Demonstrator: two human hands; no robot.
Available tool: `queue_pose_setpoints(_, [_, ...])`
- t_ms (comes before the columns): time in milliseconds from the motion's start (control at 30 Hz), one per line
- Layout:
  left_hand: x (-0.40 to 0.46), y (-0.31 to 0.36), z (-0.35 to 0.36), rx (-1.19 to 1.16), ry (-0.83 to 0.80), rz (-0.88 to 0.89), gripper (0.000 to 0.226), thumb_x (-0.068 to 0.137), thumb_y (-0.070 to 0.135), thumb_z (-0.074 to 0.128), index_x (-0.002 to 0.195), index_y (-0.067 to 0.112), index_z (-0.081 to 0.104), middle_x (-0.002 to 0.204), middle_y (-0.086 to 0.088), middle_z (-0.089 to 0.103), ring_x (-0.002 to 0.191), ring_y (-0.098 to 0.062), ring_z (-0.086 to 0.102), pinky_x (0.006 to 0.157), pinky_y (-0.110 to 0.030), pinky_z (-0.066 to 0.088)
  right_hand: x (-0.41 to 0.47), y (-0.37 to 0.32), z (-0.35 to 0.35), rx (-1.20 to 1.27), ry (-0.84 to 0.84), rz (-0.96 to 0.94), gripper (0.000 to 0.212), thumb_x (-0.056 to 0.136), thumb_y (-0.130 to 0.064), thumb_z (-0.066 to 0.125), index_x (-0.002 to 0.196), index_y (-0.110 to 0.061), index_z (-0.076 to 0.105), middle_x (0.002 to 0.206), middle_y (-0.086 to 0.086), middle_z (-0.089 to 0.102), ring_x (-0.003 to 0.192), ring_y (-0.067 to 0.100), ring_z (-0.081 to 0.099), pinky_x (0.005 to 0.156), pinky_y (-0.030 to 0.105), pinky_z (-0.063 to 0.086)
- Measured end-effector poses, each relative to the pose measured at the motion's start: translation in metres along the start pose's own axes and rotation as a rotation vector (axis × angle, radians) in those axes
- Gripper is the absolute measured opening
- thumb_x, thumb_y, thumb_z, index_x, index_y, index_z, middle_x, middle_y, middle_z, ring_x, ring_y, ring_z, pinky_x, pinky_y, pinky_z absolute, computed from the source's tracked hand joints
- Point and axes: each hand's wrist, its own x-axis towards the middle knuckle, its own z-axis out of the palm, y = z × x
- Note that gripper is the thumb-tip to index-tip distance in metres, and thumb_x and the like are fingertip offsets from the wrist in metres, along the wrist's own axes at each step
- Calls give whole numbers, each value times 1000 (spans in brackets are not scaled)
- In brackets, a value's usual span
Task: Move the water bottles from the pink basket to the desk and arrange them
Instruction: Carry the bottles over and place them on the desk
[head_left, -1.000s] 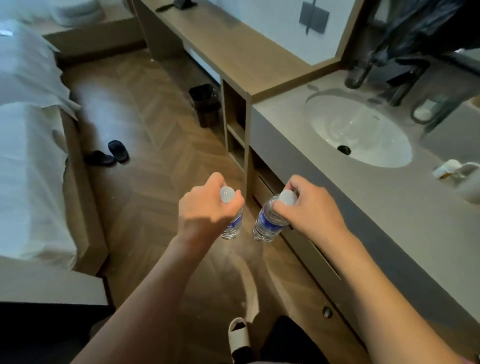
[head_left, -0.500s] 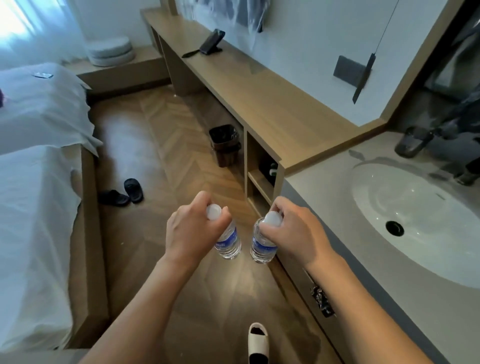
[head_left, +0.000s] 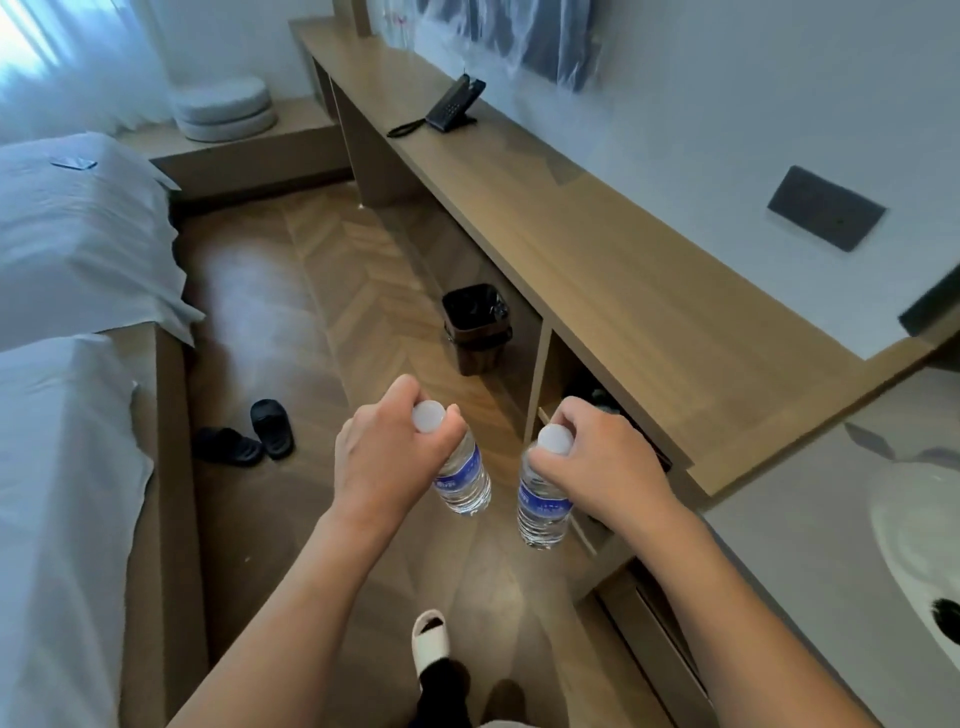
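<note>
Two water bottles hang over the floor, each pinched at its neck under the white cap: one in the left hand, one in the right hand. Such a high pinch lets them swing; either could slip. The bare wooden desk lies ahead-right of the right hand, a phone farther along.

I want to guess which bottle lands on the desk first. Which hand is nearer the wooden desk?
Right. The right hand is at the wooden desk's front edge; the left hand is farther out over the floor.
</note>
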Motion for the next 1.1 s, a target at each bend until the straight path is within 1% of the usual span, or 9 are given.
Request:
queue_pose_setpoints(100, [62, -26, -12, 7, -11, 4, 32, 82, 45, 63, 73, 22, 44, 60, 5, 56, 63, -23, 56, 63, -36, 45, 52, -38, 8, -2, 0, 19, 27, 76, -47, 66, 83, -26, 49, 75, -7, 60, 70, 12, 60, 61, 35, 57])
queue_pose_setpoints(267, [168, -58, -29, 51, 16, 11, 32, 81, 44, 64, 75, 18, 47, 60, 5, 57, 63, -26, 54, 63, -32, 35, 142, -99, 12, 49, 28, 32, 25, 76, -45, 66, 85, -27, 50, 78, -7, 61, 72, 13, 61, 60, 34, 54])
queue_pose_setpoints(367, [227, -74, -35, 76, 24, 11, 31, 81, 45, 63, 75, 18, 48, 60, 4, 57, 64, -28, 55, 63, -32, 35, 195, -132, 16, 62, 21, 16, 24, 75, -43, 65, 86, -27, 51, 78, -7, 62, 73, 14, 62, 64, 39, 58])
queue_pose_setpoints(467, [292, -89, -34, 95, 48, 21, 31, 80, 45, 63, 75, 18, 48, 61, 4, 59, 67, -29, 56, 64, -33, 36, 255, -158, 23, 61, 23, 1, 24, 74, -44, 65, 88, -28, 53, 79, -8, 62, 74, 14, 63, 67, 40, 61])
queue_pose_setpoints(700, [447, -114, -28, 125, 105, 69, 29, 82, 47, 61, 71, 23, 48, 60, 9, 56, 59, -12, 56, 57, -31, 48, 406, -211, 20, 83, 40, -88, 22, 73, -44, 65, 84, -27, 55, 78, -8, 63, 73, 11, 63, 66, 38, 59])
queue_pose_setpoints(800, [515, -113, -33, 153, 138, 100, 28, 83, 47, 62, 71, 26, 48, 60, 10, 55, 57, -10, 55, 54, -26, 46, 470, -239, 9, 86, 83, -120, 23, 72, -44, 63, 81, -26, 54, 74, -7, 62, 70, 11, 61, 65, 37, 57])
queue_pose_setpoints(967, [628, -115, -50, 146, 200, 102, 26, 84, 49, 63, 74, 27, 51, 64, 13, 55, 59, -9, 55, 51, -19, 33, 567, -293, -13, 95, 138, -175, 22, 73, -43, 64, 81, -25, 54, 75, -6, 63, 71, 12, 62, 64, 37, 57])
queue_pose_setpoints(1033, [673, -117, -57, 136, 209, 102, 26, 84, 50, 62, 75, 27, 52, 64, 13, 55, 59, -7, 55, 53, -19, 35, 606, -314, -17, 102, 154, -185, 22, 73, -43, 64, 81, -26, 54, 75, -7, 63, 71, 11, 62, 64, 37, 58])
queue_pose_setpoints(1100, [719, -124, -62, 131, 215, 113, 26, 83, 51, 61, 76, 28, 53, 65, 13, 57, 61, -6, 56, 55, -22, 43, 646, -335, -17, 104, 170, -196, 22, 74, -44, 65, 81, -27, 55, 76, -8, 63, 72, 10, 63, 65, 37, 59])
